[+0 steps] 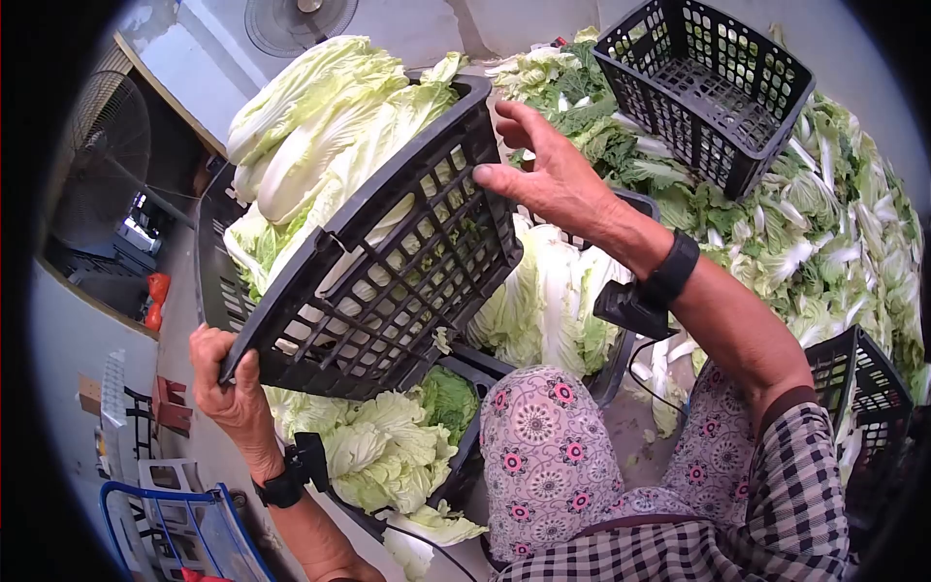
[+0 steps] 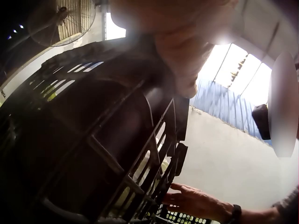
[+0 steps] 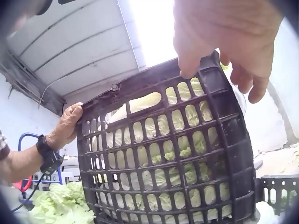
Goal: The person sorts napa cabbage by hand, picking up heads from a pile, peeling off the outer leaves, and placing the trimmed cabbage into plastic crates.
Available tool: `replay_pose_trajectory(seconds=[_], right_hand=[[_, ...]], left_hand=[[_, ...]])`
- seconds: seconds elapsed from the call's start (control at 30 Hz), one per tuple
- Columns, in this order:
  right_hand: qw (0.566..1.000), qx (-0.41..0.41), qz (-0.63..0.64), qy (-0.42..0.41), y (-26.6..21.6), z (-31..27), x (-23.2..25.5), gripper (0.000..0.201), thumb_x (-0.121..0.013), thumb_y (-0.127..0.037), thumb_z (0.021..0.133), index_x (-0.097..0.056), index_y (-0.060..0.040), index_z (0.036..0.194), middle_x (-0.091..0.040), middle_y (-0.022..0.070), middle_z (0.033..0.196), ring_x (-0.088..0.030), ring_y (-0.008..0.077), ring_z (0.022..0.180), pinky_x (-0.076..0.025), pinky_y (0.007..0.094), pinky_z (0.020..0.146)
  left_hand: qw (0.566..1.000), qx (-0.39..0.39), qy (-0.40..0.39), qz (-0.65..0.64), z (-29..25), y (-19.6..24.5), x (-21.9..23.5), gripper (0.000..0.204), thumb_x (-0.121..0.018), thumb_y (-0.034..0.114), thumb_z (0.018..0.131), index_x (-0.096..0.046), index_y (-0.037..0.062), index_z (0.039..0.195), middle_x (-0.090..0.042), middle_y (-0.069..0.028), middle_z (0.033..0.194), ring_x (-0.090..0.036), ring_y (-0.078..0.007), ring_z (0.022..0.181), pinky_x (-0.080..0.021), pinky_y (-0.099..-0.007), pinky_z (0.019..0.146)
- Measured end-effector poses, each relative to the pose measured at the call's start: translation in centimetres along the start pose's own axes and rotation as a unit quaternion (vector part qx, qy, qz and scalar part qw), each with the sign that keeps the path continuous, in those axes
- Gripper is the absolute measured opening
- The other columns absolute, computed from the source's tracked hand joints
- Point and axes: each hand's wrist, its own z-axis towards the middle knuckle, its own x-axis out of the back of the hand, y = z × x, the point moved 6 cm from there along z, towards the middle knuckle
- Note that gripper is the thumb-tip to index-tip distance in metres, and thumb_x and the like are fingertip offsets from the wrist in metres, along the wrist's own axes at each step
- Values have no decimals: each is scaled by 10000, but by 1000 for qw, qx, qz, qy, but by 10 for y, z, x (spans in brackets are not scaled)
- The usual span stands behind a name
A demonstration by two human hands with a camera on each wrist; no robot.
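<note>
A black slatted crate (image 1: 388, 262), filled with pale green napa cabbages (image 1: 320, 126), stands tilted before the person. At its near lower-left corner the left hand (image 1: 228, 393) grips the rim, also visible in the right wrist view, where that hand (image 3: 67, 125) holds the crate (image 3: 154, 158) corner. The right hand (image 1: 558, 179) is at the crate's far right corner, thumb near the side and fingers spread; whether it touches is unclear. From the right wrist camera, the right hand (image 3: 224, 42) hangs over the top corner with fingers loosely bent.
Cabbages (image 1: 553, 291) lie in a crate behind the tilted one, others (image 1: 388, 451) in a crate at front left. An empty black crate (image 1: 703, 92) rests on a large heap of leaves (image 1: 815, 242). Another crate (image 1: 853, 388) stands at right; a blue-framed cart (image 1: 184, 524) lower left.
</note>
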Motion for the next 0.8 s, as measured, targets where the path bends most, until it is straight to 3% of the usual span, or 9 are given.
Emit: replay_pose_trajectory(seconds=[0.03,0.17,0.37,0.5,0.7,0.8], right_hand=[[999,15,-11,26,0,0,0,723,-689,-348,782,-396,73,1290,-523,265,1191,-537,299,1098,-432,350,939],[989,-54,130,-48,8,2,-8,736,-670,-336,796,-364,113,1292,-517,246,1201,-531,276,1094,-424,334,938],[986,-115,122,-13,23,2,-8,578,-605,-314,868,-418,5,1312,-528,161,1215,-514,200,1084,-430,310,887],[987,-37,149,50,34,8,-7,528,-629,-292,850,-498,53,1228,-617,172,1087,-590,207,975,-464,315,857],[981,-41,163,99,41,16,5,504,-634,-310,848,-537,46,1191,-635,137,1053,-586,171,945,-467,285,827],[983,-46,149,102,52,18,17,598,-659,-411,826,-535,49,1189,-636,148,1035,-580,171,933,-469,292,814]], left_hand=[[1000,1,4,4,-1,0,-1,334,-662,305,835,-504,14,793,-465,-70,735,-453,-232,759,-358,-418,944],[1000,-21,15,7,0,0,-3,346,-658,317,839,-501,13,786,-460,-69,736,-448,-230,742,-363,-420,944],[1000,3,11,15,5,4,-7,319,-670,286,834,-508,14,794,-484,-72,751,-471,-224,747,-367,-425,947],[1000,17,13,10,7,4,-11,311,-677,277,827,-512,15,796,-485,-72,746,-466,-229,734,-374,-426,943],[997,-42,-5,61,19,28,-24,278,-712,240,789,-545,20,816,-526,-61,727,-515,-247,767,-393,-438,927],[997,-48,-6,61,26,40,-33,268,-733,216,765,-558,21,822,-541,-66,725,-527,-261,779,-400,-439,920]])
